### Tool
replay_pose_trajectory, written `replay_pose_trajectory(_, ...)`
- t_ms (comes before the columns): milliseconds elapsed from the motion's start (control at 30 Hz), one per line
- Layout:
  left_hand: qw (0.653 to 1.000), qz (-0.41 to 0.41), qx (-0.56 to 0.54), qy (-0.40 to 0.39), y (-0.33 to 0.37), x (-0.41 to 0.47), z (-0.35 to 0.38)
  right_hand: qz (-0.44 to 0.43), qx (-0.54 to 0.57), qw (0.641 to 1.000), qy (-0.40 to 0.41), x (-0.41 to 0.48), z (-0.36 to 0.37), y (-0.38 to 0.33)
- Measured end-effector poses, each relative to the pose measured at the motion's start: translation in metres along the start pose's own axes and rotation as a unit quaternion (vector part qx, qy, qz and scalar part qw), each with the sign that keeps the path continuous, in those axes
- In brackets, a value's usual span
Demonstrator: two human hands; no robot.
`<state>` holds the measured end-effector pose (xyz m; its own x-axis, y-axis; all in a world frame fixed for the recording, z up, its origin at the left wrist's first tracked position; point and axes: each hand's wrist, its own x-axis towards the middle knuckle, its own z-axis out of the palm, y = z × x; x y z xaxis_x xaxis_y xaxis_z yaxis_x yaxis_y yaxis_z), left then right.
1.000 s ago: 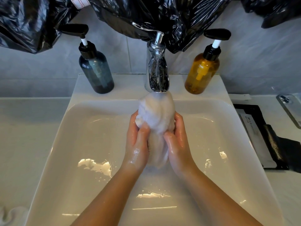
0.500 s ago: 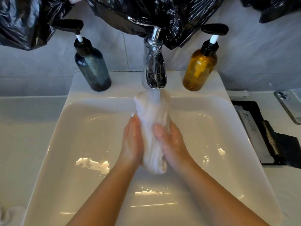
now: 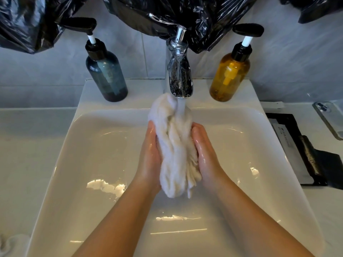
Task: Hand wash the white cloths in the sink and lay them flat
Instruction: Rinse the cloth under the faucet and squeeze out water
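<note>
**Under the running tap: one cloth being rinsed**

Beneath the tap (image 3: pixel 179 78), the white cloth (image 3: pixel 174 145) hangs bunched in a long wad above the sink (image 3: pixel 89 154), its top end in the stream of water. The left hand (image 3: pixel 149 156) and right hand (image 3: pixel 207 154) clasp it from either side, fingers (image 3: pixel 197 130) cupped round its flanks and palms squeezing it between them. This looks like the rinse-and-rub step. Next it likely needs wringing out, then spreading open to lay flat
</note>
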<state>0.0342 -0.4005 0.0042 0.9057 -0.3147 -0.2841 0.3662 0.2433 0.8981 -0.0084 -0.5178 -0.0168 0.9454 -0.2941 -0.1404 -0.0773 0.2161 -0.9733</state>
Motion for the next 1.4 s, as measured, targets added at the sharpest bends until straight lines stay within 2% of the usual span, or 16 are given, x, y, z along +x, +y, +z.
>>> replay_pose_trajectory(100,0.999,0.007,0.02,0.041,0.0,0.009,0.004,0.097,0.07,0.992,-0.05,-0.005,0.003,0.0)
replay_pose_trajectory(233,0.987,0.05,0.125,0.092,0.003,0.008,0.005,0.097,0.139,0.983,-0.072,-0.004,0.002,-0.001)
replay_pose_trajectory(333,0.982,0.072,0.167,0.046,0.006,0.008,0.001,0.072,0.122,0.99,-0.015,-0.005,0.005,-0.003)
replay_pose_trajectory(400,0.976,0.079,0.205,-0.009,0.003,0.007,-0.006,0.051,0.163,0.985,0.025,-0.003,0.005,-0.003)
replay_pose_trajectory(500,0.95,0.126,0.274,-0.077,-0.001,-0.009,-0.013,0.038,0.249,0.967,0.032,-0.001,0.007,-0.007)
replay_pose_trajectory(567,0.922,0.158,0.345,-0.081,-0.002,-0.011,-0.017,0.061,0.319,0.946,0.022,-0.001,0.007,-0.013)
replay_pose_trajectory(633,0.903,0.151,0.392,-0.09,0.002,-0.007,-0.019,0.076,0.359,0.93,0.018,-0.002,0.006,-0.013)
replay_pose_trajectory(733,0.904,0.124,0.399,-0.094,0.009,0.002,-0.024,0.061,0.338,0.939,0.006,0.0,0.011,-0.013)
replay_pose_trajectory(867,0.901,0.157,0.383,-0.128,0.027,0.008,-0.042,0.056,0.307,0.95,-0.003,0.012,0.014,-0.02)
replay_pose_trajectory(1000,0.875,0.152,0.381,-0.256,0.04,0.011,-0.054,0.093,0.279,0.956,-0.01,0.02,0.015,-0.034)
replay_pose_trajectory(1067,0.88,0.129,0.35,-0.294,0.038,0.01,-0.061,0.11,0.264,0.958,0.011,0.019,0.016,-0.038)
replay_pose_trajectory(1167,0.902,0.098,0.321,-0.272,0.035,0.006,-0.067,0.103,0.258,0.96,0.043,0.014,0.024,-0.04)
replay_pose_trajectory(1233,0.912,0.097,0.333,-0.22,0.038,0.0,-0.06,0.105,0.269,0.956,0.058,0.01,0.033,-0.042)
replay_pose_trajectory(1333,0.889,0.122,0.412,-0.16,0.04,-0.002,-0.044,0.098,0.282,0.95,0.089,0.006,0.045,-0.043)
replay_pose_trajectory(1400,0.882,0.091,0.432,-0.163,0.039,0.011,-0.041,0.086,0.26,0.957,0.094,0.005,0.05,-0.042)
